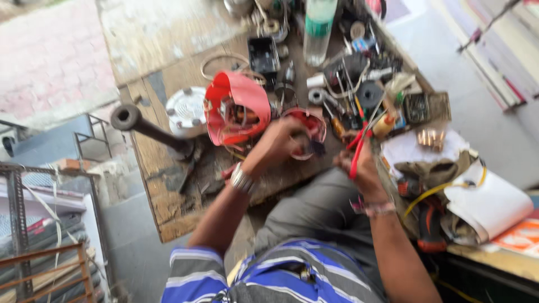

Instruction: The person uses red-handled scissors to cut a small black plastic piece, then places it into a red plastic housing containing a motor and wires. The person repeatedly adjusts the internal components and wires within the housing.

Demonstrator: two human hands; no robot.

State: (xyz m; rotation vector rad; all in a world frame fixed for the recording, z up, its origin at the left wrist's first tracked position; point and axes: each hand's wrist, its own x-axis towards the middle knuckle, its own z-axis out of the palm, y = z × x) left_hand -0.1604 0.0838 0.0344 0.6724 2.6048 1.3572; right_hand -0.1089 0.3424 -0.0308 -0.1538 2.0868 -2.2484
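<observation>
Seen from above, the left hand (281, 140) is closed around a small round red part (306, 130), holding it just over the near edge of the table (168, 207), above the person's grey-trousered lap. The right hand (359, 163), close beside it on the right, is clenched on the red handles of a plier-like tool (357, 147) whose tip points toward the red part; motion blur hides whether tip and part touch. A metal watch sits on the left wrist and a band on the right. Just behind the left hand stands a larger red housing (236, 109), open, with wiring visible inside. To its left lie a white round cover (185, 112) and a dark metal shaft (149, 128) ending in a ring, angled toward the left edge. Toward the far edge stand a clear bottle (319, 28) and a black box (263, 55), with a clutter of small tools to the right. At the right edge lies a white cloth (494, 205).
</observation>
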